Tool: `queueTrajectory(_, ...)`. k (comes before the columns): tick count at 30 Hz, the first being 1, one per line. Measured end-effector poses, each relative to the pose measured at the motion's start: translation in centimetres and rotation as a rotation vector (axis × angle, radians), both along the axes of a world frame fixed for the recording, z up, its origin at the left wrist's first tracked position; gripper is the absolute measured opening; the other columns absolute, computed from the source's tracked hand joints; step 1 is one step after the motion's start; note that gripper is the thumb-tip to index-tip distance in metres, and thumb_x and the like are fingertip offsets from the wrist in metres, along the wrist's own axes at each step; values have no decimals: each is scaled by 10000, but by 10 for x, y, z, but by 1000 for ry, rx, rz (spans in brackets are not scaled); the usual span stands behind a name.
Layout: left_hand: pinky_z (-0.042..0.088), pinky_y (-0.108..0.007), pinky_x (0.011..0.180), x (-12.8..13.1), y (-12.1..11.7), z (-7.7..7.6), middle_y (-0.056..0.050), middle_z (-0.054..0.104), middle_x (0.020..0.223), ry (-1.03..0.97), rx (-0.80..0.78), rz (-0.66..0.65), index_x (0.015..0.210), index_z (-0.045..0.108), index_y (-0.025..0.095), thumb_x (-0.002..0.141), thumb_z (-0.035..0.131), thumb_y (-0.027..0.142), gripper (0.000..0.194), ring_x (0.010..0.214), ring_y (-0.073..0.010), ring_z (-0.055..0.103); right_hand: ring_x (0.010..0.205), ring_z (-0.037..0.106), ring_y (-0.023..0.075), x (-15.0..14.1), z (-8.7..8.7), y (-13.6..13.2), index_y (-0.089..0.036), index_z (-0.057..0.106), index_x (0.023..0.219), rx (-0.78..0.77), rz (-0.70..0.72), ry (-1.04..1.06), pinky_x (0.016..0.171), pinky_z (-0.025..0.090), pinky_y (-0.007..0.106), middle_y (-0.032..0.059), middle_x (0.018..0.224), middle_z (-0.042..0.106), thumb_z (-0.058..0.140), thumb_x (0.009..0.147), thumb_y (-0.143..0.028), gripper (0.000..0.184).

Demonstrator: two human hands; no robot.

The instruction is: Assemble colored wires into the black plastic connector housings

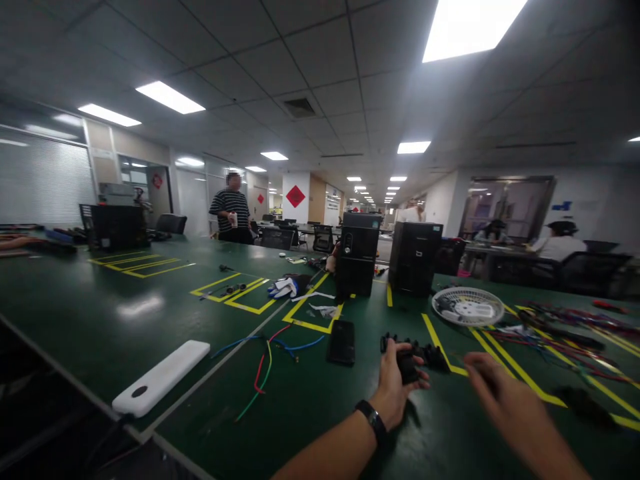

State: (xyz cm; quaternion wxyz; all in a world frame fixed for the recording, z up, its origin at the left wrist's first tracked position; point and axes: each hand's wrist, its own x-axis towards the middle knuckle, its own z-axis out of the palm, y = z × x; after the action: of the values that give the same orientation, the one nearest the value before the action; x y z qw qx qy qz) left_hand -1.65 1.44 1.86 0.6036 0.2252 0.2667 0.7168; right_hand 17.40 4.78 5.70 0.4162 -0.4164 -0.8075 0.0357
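Note:
My left hand (395,387), with a dark band on its wrist, is wrapped around a black knobbed part (431,355), whose exact kind I cannot make out. The part reaches out past the fingers on both sides, just above the table. To the right, apart from it, my right hand (493,383) hovers with fingers curled together; it is slightly blurred and whatever it may pinch does not show. A black phone-like slab (341,343) lies flat to the left of my left hand.
Loose coloured wires (265,360) and a white power bank-like bar (161,378) lie on the green table (200,427). Two black computer towers (357,257) stand behind. A white round basket (467,307) and tangled cables (570,340) are at right. A person (231,210) stands beyond.

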Motion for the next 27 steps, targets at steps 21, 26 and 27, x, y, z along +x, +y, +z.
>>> queueTrajectory(21, 480, -298, 764, 8, -13, -1, -78, 599, 1128, 90, -65, 130, 1012, 635, 188, 757, 559, 396, 338, 1018, -225, 560, 755, 654, 176, -75, -21, -50, -191, 603, 1057, -127, 210, 183, 706, 492, 262, 49, 858, 684, 420, 915, -258, 241)
queueTrajectory(26, 479, -308, 784, 10, -18, 1, -80, 583, 1168, 122, -63, 122, 1019, 623, 193, 772, 543, 420, 345, 1073, -238, 541, 782, 660, 190, -72, -22, -49, -187, 606, 1078, -128, 202, 179, 731, 502, 282, 63, 873, 686, 403, 924, -269, 268)
queueTrajectory(27, 477, -304, 787, 11, -19, 1, -79, 577, 1177, 143, -55, 124, 1021, 622, 195, 777, 537, 418, 341, 1087, -238, 532, 794, 662, 193, -72, -23, -48, -185, 606, 1082, -125, 213, 173, 736, 503, 286, 67, 884, 688, 400, 925, -267, 272)
